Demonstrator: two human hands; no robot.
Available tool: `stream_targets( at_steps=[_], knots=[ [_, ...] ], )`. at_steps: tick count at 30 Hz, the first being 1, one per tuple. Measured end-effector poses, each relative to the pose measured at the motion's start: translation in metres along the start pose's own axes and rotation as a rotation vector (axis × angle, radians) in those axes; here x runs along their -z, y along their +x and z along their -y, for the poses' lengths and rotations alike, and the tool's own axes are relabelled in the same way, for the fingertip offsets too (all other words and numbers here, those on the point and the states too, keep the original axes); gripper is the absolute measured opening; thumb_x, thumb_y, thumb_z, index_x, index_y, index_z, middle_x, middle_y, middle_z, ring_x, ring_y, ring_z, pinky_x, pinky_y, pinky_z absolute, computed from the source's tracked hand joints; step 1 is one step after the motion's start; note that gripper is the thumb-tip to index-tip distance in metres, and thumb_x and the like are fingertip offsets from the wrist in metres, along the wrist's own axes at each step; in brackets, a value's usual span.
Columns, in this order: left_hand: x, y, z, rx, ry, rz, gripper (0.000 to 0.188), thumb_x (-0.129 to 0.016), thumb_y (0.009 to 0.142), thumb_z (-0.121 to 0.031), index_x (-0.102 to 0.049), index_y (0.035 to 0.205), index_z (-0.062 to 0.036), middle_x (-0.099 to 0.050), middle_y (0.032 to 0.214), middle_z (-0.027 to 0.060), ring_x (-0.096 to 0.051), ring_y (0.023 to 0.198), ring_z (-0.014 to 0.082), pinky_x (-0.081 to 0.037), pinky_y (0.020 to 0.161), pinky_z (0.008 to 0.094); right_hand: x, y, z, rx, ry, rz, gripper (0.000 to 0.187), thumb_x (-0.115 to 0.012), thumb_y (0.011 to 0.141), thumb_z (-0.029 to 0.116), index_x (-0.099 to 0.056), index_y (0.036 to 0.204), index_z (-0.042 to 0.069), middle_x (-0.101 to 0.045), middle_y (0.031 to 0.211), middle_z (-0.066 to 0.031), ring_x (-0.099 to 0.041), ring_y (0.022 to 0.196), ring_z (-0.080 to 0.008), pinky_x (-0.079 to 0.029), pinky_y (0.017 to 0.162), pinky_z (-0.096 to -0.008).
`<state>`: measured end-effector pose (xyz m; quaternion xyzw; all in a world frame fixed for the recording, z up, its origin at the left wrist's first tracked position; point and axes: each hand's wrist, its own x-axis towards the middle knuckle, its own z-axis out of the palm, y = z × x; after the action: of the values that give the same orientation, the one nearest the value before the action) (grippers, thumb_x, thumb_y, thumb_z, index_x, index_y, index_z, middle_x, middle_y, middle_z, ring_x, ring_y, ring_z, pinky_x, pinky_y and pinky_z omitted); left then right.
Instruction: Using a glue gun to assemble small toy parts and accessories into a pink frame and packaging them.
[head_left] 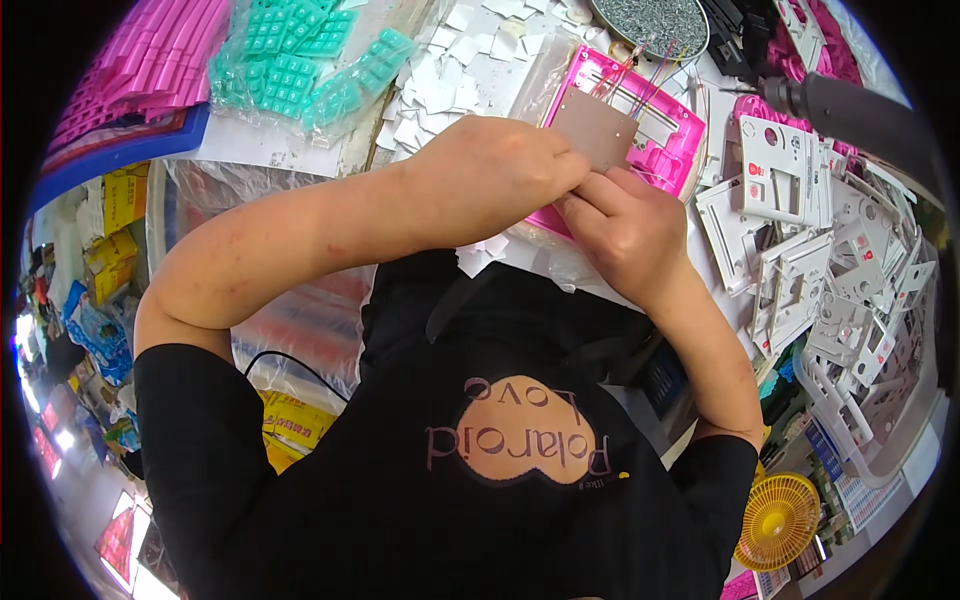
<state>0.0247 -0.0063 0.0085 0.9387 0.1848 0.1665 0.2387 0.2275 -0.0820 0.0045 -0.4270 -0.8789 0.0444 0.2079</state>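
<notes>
A bright pink plastic casing (682,132) lies in front of me, over a clear plastic bag. Inside it rests a flat brown board (592,128), and thin coloured wires (645,92) run from the board's far side. My left hand (492,172) is closed at the board's near edge, its fingertips curled together. Against it, my right hand (630,232) is closed too, thumb and fingers pinched at the casing's near side. The fingertips of both hands meet there, and whatever is between them is hidden.
Small white paper pieces (437,88) lie left of the casing. Bagged green keypads (290,85) and stacked pink parts (140,60) are far left. A round tray of small metal screws (655,22) stands behind. White plastic panels (780,165) pile at right, under a dark arm (850,115).
</notes>
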Motion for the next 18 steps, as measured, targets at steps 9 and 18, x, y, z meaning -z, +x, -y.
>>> stream_targets(
  at_steps=[9, 18],
  knots=[
    [-0.002, 0.002, 0.003, 0.064, -0.141, 0.027, 0.008, -0.062, 0.087, -0.007, -0.057, 0.094, -0.0055, -0.064, 0.083, 0.012, -0.066, 0.081, 0.0354, -0.053, 0.068, 0.0439, -0.002, -0.001, -0.008, 0.076, 0.017, -0.028, 0.015, -0.068, 0.073, 0.013, -0.073, 0.087, 0.012, -0.062, 0.083, 0.0023, -0.062, 0.073, -0.0151, -0.051, 0.056, -0.0296],
    [0.003, 0.011, 0.005, 0.128, -0.215, 0.141, 0.021, -0.065, 0.086, -0.004, -0.057, 0.106, -0.0055, -0.068, 0.086, 0.0151, -0.067, 0.083, 0.0372, -0.052, 0.07, 0.0452, -0.001, 0.0, -0.01, 0.074, 0.036, 0.025, 0.018, -0.067, 0.075, 0.014, -0.074, 0.091, 0.011, -0.062, 0.085, 0.002, -0.062, 0.079, -0.0162, -0.053, 0.06, -0.0298]
  ],
)
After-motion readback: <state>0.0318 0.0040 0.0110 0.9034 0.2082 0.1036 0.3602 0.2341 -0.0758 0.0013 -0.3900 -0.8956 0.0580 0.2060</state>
